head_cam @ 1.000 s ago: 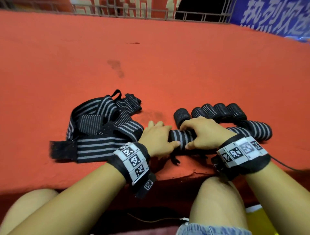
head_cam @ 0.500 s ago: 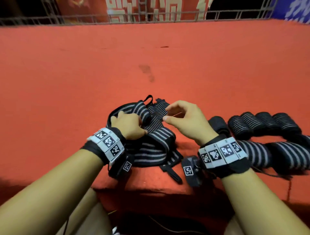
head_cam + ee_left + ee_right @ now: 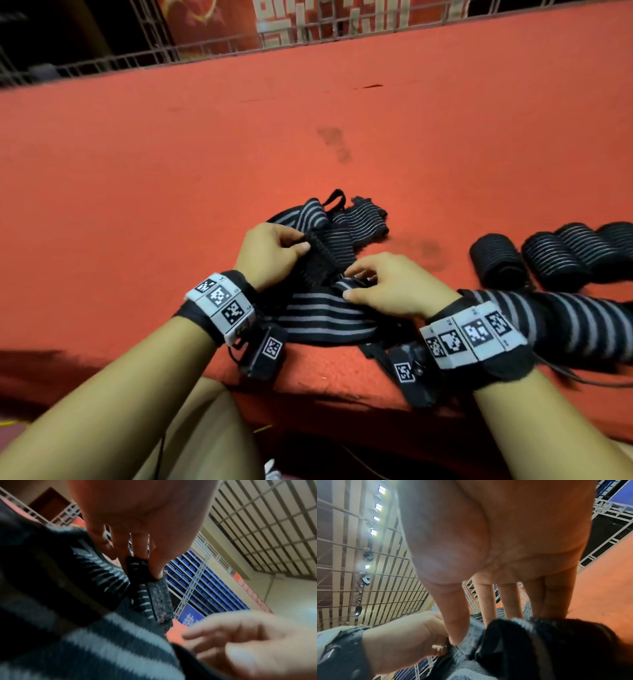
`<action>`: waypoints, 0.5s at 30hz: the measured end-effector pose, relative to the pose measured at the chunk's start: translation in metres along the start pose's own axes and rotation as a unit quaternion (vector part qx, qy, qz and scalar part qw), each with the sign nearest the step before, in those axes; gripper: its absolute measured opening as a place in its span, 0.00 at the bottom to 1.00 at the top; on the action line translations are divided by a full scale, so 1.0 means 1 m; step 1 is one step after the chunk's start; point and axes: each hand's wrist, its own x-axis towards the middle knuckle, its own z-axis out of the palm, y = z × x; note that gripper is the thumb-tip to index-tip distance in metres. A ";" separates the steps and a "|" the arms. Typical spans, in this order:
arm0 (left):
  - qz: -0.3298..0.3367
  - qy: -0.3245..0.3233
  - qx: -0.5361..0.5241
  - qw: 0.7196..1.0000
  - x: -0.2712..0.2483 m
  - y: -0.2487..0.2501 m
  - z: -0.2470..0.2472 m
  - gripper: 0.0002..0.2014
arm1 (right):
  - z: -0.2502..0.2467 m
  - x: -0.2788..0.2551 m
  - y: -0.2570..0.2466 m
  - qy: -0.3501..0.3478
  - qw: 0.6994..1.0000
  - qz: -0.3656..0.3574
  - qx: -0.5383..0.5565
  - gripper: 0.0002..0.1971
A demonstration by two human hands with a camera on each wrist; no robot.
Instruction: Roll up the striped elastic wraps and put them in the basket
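Note:
A tangle of loose black-and-grey striped wraps (image 3: pixel 325 311) lies near the front edge of the red mat. My left hand (image 3: pixel 303 245) pinches the dark end of one wrap (image 3: pixel 137 566) between thumb and fingers, lifted a little off the pile. My right hand (image 3: pixel 349 282) sits just right of it, thumb and curled fingers pinching a fold of the same tangle (image 3: pixel 471 632). Several rolled wraps (image 3: pixel 496 260) stand in a row to the right. A wider rolled striped wrap (image 3: pixel 565 325) lies behind my right wrist. No basket is in view.
The red mat (image 3: pixel 239 154) stretches far ahead and to the left. Its front edge (image 3: pixel 325 394) drops off just below my wrists, above my knees. A metal railing (image 3: pixel 205 51) runs along the far side.
Both hands left the wide rolled wrap and moved left to the loose pile. My left hand now pinches a wrap end, and my right hand has come down onto the tangle.

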 end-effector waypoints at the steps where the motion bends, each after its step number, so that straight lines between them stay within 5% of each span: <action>1: -0.014 0.025 -0.040 0.999 0.002 -0.002 -0.005 0.03 | 0.000 0.000 0.000 -0.010 1.000 0.002 -0.003 0.22; 6: -0.011 0.085 -0.255 0.963 -0.002 0.012 -0.035 0.10 | 0.003 -0.002 -0.002 0.062 0.997 -0.026 0.036 0.25; 11: -0.002 0.012 -0.323 0.946 -0.014 0.041 -0.042 0.09 | 0.001 -0.004 -0.017 0.202 0.940 -0.123 0.244 0.29; 15: -0.011 0.008 -0.354 0.935 -0.025 0.051 -0.027 0.08 | -0.005 -0.015 -0.021 0.160 0.925 -0.178 0.296 0.34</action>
